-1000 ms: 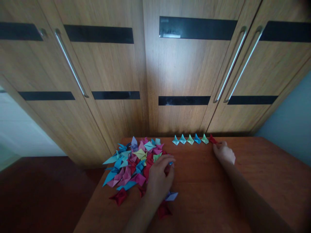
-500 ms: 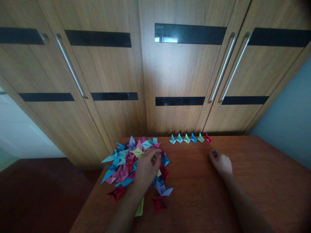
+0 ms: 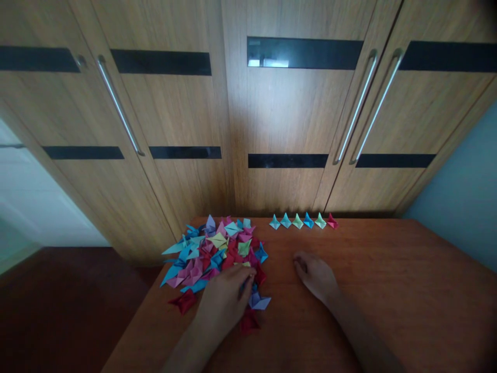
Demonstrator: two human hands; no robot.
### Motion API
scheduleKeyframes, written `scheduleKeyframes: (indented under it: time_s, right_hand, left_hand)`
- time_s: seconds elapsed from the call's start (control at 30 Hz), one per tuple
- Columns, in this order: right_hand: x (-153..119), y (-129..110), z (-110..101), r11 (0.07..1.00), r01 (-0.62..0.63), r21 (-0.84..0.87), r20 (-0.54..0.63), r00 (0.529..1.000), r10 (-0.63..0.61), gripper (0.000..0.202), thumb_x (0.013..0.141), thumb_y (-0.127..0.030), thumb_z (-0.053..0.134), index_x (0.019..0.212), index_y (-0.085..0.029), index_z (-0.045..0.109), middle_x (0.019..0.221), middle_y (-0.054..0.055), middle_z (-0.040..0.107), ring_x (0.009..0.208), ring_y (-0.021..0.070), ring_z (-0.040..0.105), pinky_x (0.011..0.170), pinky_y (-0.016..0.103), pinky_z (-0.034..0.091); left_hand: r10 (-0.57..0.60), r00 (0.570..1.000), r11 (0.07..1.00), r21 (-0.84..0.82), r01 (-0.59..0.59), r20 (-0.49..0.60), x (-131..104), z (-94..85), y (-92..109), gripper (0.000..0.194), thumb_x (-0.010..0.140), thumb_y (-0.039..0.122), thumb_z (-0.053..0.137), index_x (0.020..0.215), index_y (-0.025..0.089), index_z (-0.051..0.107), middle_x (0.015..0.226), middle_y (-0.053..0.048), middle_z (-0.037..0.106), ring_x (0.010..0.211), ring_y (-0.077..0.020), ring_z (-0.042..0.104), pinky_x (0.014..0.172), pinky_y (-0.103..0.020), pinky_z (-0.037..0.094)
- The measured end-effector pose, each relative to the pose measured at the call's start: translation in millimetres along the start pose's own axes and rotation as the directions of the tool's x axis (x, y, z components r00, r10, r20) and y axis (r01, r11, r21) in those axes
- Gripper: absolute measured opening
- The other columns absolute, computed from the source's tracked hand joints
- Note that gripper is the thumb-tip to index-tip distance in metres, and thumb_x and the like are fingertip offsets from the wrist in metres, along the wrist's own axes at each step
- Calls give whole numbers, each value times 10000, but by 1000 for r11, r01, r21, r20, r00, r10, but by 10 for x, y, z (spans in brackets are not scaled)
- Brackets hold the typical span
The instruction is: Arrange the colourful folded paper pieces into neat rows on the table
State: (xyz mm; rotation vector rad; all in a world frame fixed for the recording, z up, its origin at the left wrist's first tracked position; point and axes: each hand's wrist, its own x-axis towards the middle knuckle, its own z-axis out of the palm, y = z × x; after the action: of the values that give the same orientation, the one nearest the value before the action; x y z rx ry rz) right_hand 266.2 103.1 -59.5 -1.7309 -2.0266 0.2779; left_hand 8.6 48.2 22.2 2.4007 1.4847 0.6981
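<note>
A heap of folded paper origami cranes point(image 3: 190, 272) in blue, pink, red, purple and green covers the left part of the table. Over its near right side is my left hand point(image 3: 227, 292), fingers bent together among the cranes. Whatever is between its fingertips is hidden. A purple crane point(image 3: 259, 300) and a red crane point(image 3: 249, 322) lie just right of that hand. My right hand point(image 3: 318, 277) rests on the bare wood to the right of the heap, fingers curled in, with nothing visible in it.
Along the table's back edge stands a row of several small cranes point(image 3: 297, 221), light blue, green, blue and red. Behind the wooden table point(image 3: 388, 290) rises a wardrobe point(image 3: 287, 114) with metal handles. A single red crane point(image 3: 184, 301) lies at the heap's near left.
My left hand has moved down and slightly left, from the middle of the heap to its near side. My right hand has slid left and a little nearer, towards the heap.
</note>
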Motion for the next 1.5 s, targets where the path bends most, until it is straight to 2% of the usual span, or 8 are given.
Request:
scheduleKeyframes:
  time_s: [0.2, 0.3, 0.63, 0.8, 0.97, 1.17, 1.37, 1.5]
  right_hand:
    - [12, 59, -18, 997, -5, 79, 17, 1000, 3, 160, 829, -227, 457, 884, -233, 607, 765, 1, 634, 729, 148, 575, 689, 236, 387]
    - [13, 60, -21, 996, -4, 87, 13, 1000, 3, 157, 821, -224, 464, 881, -236, 608, 769, 3, 638, 732, 153, 575, 677, 239, 388]
    - [22, 57, -9, 993, -4, 120, -16, 1000, 6, 160, 813, -239, 478, 851, -243, 633, 780, 6, 656, 739, 159, 592, 677, 247, 401]
    - [43, 11, -40, 940, -16, 341, -29, 999, 28, 212, 841, -334, 463, 816, -220, 641, 731, 14, 646, 684, 160, 588, 663, 262, 434]
    - [-19, -237, -137, 705, 52, 708, -34, 999, -40, 294, 825, -444, 522, 916, -186, 629, 783, 24, 632, 711, 146, 574, 632, 244, 453]
    - [-101, -462, -105, 660, 94, 746, -49, 995, -86, 252, 769, -409, 619, 883, -186, 646, 684, -7, 588, 606, 109, 506, 553, 214, 403]
    - [-103, -501, -89, 723, 127, 679, -74, 992, -105, 203, 777, -381, 607, 769, -187, 667, 641, -4, 591, 568, 104, 487, 518, 207, 375]
    - [-113, -545, -154, 723, 164, 671, -75, 985, -154, 218, 793, -380, 596, 736, -187, 679, 651, 4, 599, 578, 109, 495, 520, 212, 370]
  left_hand:
    - [52, 981, 991, 110, -74, 185, -411, -113, -3, 490, 686, -20, 440, 1032, 277, 619, 1042, -14, 638, 986, -203, 547, 880, -329, 411]
    - [58, 971, 984, 149, -94, 230, -462, -107, 18, 440, 724, -2, 435, 1007, 268, 638, 1036, -24, 651, 945, -216, 552, 839, -338, 412]
    - [-21, 987, 991, 136, 0, 158, -520, -65, -71, 207, 830, 136, 457, 793, 236, 635, 847, -26, 657, 806, -197, 597, 685, -268, 437]
    - [-56, 993, 996, -72, 49, -101, -333, -172, -51, 149, 856, 208, 469, 894, 232, 612, 877, -20, 656, 765, -162, 607, 683, -244, 465]
    - [-31, 969, 987, -163, -10, -245, 105, -32, -12, 198, 825, 203, 512, 995, 226, 611, 922, -26, 671, 722, -156, 612, 673, -261, 485]
    - [73, 977, 966, -227, -120, -203, 384, 225, 87, 217, 798, 138, 514, 968, 219, 622, 930, -34, 667, 788, -163, 609, 736, -285, 475]
    - [-163, 973, 869, -490, 64, -162, 312, 369, 40, 197, 791, 217, 556, 971, 199, 634, 791, -9, 664, 647, -138, 600, 564, -225, 457]
    - [-151, 984, 847, -525, 77, -98, 280, 342, -2, 140, 794, 261, 566, 861, 187, 664, 734, -9, 647, 654, -146, 592, 581, -228, 445]
